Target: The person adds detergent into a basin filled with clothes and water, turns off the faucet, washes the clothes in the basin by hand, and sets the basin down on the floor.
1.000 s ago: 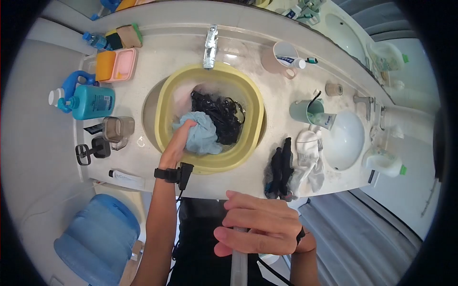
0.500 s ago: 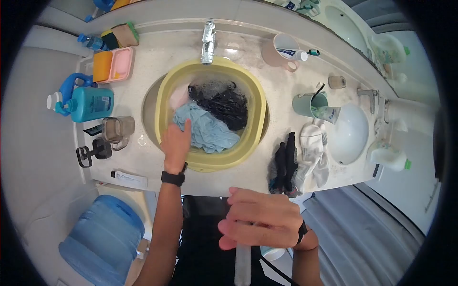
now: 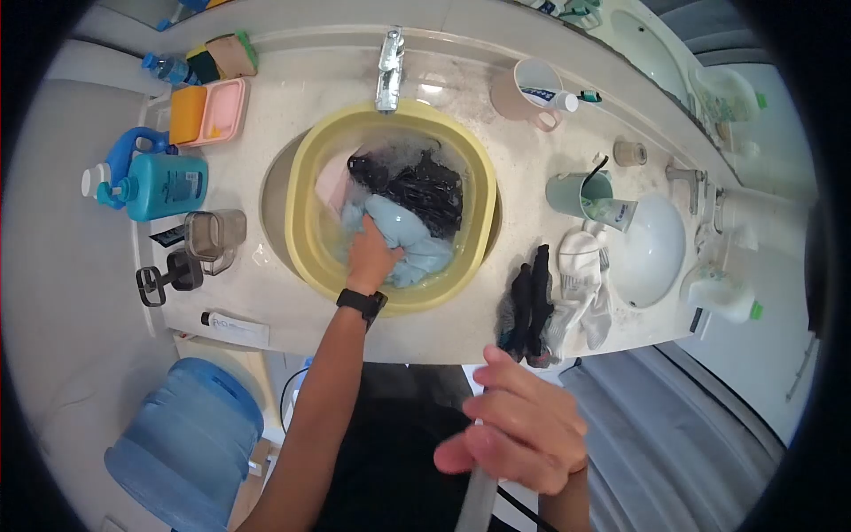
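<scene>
My left hand, with a black watch on its wrist, is down in the yellow basin. Its fingers grip a bunched, wet light blue cloth, and some of them are hidden in the folds. Beyond that cloth a black garment lies in sudsy water, and a pale pink cloth is at the basin's left side. My right hand is in front of my body, off the counter, with its fingers loosely bent and apart. A translucent strip runs down behind that hand.
The basin sits over a sink under a faucet. To the left are a teal pump bottle, a clear container and a white tube. Rightward lie dark socks, white socks, a green cup and a pink cup.
My left hand has moved right and deeper into the basin, bunching the light blue cloth. My right hand has shifted right and slightly down, with its fingers turned.
</scene>
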{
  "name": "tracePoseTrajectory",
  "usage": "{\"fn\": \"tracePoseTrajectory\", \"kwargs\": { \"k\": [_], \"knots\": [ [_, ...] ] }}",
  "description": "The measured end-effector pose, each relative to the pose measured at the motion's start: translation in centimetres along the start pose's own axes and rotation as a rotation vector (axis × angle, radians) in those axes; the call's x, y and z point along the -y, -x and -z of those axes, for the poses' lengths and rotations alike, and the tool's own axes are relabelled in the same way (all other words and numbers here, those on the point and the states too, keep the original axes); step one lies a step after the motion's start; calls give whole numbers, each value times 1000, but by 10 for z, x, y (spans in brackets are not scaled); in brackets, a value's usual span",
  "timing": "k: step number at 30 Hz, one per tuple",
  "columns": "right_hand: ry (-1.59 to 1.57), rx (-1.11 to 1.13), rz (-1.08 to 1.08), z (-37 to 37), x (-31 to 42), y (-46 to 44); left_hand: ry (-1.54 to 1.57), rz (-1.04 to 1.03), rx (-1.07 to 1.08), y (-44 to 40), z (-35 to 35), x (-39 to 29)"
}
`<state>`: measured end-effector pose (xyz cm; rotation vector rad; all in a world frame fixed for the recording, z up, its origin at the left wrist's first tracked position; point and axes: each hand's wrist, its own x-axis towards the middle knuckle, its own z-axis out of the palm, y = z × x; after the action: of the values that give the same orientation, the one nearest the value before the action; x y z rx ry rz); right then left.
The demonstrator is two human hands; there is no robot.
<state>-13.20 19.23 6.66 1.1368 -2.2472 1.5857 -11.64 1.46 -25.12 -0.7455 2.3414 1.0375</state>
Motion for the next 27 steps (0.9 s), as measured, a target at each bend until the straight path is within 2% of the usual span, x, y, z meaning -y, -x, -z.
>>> {"fn": "tracePoseTrajectory", "kwargs": {
  "k": [1, 2, 4, 5, 7, 8, 10, 11, 13, 17, 19, 20, 22, 23, 25, 26, 27],
  "knots": [
    [22, 123, -43, 6, -6, -3, 24, -14, 9, -10, -4, 9],
    [26, 124, -33, 5, -5, -4, 29, -19, 1, -16, -2, 18],
    [-5, 71, -47, 2, -5, -4, 325, -81, 141, -22, 2, 32],
    [-16, 76, -59, 2, 5, -8, 328, -77, 149, -10, 10, 22],
    [-61, 59, -49, -7, 4, -12, 632, 146, 232, 9, 34, 1],
    [-111, 41, -29, -9, 1, -15, 632, 137, 234, 14, 41, -5],
    [-116, 58, -19, -8, -2, -17, 918, 297, 187, 27, 48, -12],
    [-116, 56, 0, -9, -4, -16, 924, 301, 190, 30, 52, -14],
    [-113, 53, 17, -9, -7, -15, 1375, 402, 370, 32, 60, -13],
    [-221, 90, -31, -12, -12, -14, 1366, 347, 375, 19, 50, 1],
    [-236, 81, -44, -12, -12, -13, 1088, 388, 336, 18, 52, 3],
    [-236, 92, -48, -10, -12, -13, 1085, 392, 334, 16, 58, -3],
    [-240, 99, -55, -7, -14, -14, 487, 487, 398, 12, 66, -15],
    [-237, 113, -53, -6, -15, -13, 481, 490, 398, 18, 62, -18],
    [-238, 122, -56, -2, -18, -11, -21, 177, -103, 37, 49, -26],
    [-203, 123, -65, -1, -20, -9, -28, 179, -102, 43, 46, -31],
    [-169, 122, -74, 0, -21, -7, -106, -12, -202, 48, 45, -35]
  ]
}}
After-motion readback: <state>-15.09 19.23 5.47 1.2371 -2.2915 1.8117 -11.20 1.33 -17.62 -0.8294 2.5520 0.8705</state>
